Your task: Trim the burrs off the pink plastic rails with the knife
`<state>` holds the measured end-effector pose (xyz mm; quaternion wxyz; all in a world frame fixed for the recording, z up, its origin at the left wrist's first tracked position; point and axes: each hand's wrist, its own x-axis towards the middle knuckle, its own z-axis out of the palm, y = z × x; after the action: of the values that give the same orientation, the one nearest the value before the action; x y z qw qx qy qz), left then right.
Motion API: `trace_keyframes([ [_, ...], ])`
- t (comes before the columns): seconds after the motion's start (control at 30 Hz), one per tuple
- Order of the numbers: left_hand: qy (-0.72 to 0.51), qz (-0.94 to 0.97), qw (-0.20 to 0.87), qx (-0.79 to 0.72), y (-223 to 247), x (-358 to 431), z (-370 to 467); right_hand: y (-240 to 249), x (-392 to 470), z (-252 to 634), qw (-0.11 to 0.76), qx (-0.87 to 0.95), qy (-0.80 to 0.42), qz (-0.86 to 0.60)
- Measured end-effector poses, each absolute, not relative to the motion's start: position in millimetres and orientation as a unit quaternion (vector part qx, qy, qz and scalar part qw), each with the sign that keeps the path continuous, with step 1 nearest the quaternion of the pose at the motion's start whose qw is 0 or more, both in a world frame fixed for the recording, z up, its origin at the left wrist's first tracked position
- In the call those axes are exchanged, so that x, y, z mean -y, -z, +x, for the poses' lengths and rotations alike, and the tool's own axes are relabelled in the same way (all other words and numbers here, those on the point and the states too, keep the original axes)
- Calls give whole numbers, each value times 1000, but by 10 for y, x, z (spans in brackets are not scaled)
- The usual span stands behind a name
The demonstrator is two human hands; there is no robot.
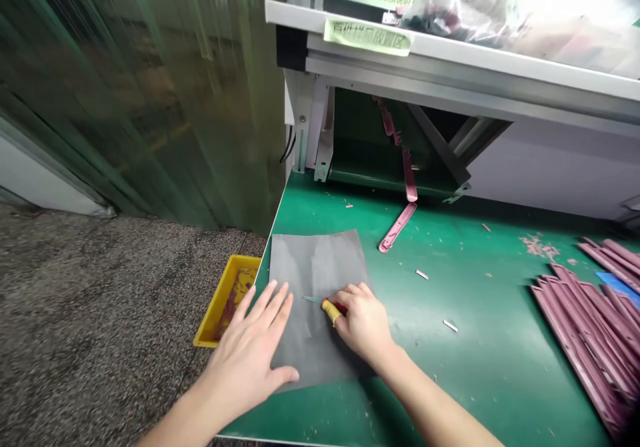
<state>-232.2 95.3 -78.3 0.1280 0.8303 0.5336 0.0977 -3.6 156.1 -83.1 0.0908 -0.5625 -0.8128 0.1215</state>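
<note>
A dark grey sheet, which looks like sandpaper (327,267), lies flat on the green bench top near its left edge. My left hand (257,347) rests on the left side of the sheet, fingers stretched and spread, holding nothing. Over the right part of the sheet, my right hand (365,320) is closed around a small knife (314,299). Its thin blade points left across the sheet, and a bit of red handle shows. Yellow wrapping (331,312) covers the thumb tip. My fingers hide most of the handle.
Pink plastic strips (585,340) are piled at the right. More strips come down a dark chute (370,147), with one loose strip (397,227) below it. Pink shavings (540,247) and small slivers dot the bench. A yellow bin (203,334) stands on the floor at left.
</note>
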Motion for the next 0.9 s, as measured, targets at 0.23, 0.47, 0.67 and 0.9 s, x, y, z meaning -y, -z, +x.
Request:
trace_keyframes([
  [0.23, -14, 894, 144, -425, 737, -752, -1865, 869, -1544, -109, 70, 810, -79, -577],
  [0.47, 58, 904, 140, -399, 946, -588, -1533, 904, -1659, -196, 67, 804, -59, -588],
  [0.67, 71, 897, 138, -413, 999, -561, -1509, 921, -1475, -164, 65, 798, -67, -595],
  [0.9, 74, 880, 163, -441, 994, -545, -1486, 953, -1340, -144, 62, 794, -77, -600],
])
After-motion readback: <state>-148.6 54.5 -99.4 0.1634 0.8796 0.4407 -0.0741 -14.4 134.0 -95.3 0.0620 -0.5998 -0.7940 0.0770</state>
